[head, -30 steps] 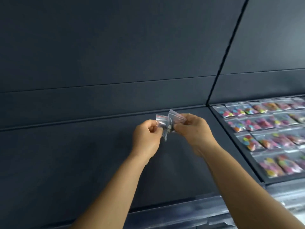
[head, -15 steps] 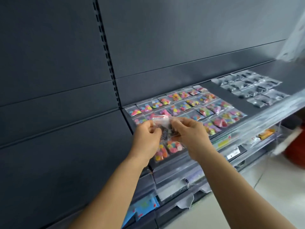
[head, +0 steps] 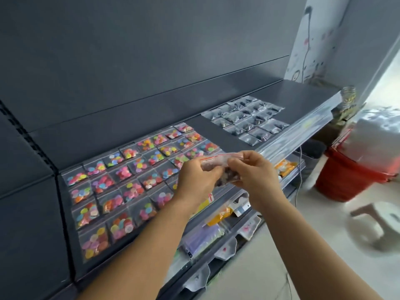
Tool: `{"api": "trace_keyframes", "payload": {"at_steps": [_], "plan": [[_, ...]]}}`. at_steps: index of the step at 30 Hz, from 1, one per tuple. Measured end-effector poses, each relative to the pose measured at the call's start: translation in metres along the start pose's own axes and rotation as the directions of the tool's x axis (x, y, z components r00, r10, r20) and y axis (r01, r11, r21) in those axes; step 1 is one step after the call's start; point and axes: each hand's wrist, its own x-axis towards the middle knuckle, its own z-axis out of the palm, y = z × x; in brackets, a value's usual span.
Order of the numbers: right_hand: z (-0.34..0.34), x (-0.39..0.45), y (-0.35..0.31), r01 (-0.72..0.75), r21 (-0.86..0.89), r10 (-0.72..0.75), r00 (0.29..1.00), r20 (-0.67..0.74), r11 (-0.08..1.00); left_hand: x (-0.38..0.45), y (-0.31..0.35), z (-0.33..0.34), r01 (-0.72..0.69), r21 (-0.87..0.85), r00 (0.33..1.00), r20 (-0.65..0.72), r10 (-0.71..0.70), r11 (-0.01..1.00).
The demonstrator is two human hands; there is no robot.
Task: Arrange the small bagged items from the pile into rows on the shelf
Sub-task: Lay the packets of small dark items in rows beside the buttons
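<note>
Left hand (head: 198, 177) and right hand (head: 254, 173) pinch 1 clear zip bag (head: 218, 162), long axis left-right, red seal up, above shelf (head: 218, 128).

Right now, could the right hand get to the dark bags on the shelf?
Probably yes, though not this instant. The right hand and left hand both pinch a small clear bag. The dark bags lie up the shelf to its right, with nothing between.

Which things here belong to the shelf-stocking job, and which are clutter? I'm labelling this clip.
Job: left hand, right hand, held bag, colourful bags, dark bags, shelf.
Clutter: red bucket, stool, jar.
</note>
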Motion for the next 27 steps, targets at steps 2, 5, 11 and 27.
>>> {"api": "trace_keyframes", "payload": {"at_steps": [2, 5, 11, 27], "plan": [[-0.019, 0.015, -0.004, -0.001, 0.037, 0.003, 0.999, -0.044, 0.999, 0.018, 0.004, 0.021, 0.003, 0.009, 0.999, 0.033, -0.003, 1.000], [-0.044, 0.041, -0.010, -0.013, 0.049, 0.017, 0.996, -0.092, 0.999, 0.047, 0.012, 0.053, -0.008, -0.006, 0.998, 0.065, 0.008, 1.000], [-0.081, 0.110, -0.026, -0.018, -0.057, 0.013, 0.996, -0.084, 0.998, 0.121, 0.027, 0.103, -0.015, -0.067, 0.994, 0.107, 0.022, 0.998], [-0.116, 0.255, -0.046, -0.035, -0.055, 0.027, 0.990, -0.142, 0.998, 0.248, 0.048, 0.169, -0.016, -0.092, 0.992, 0.121, 0.027, 0.996]]}}
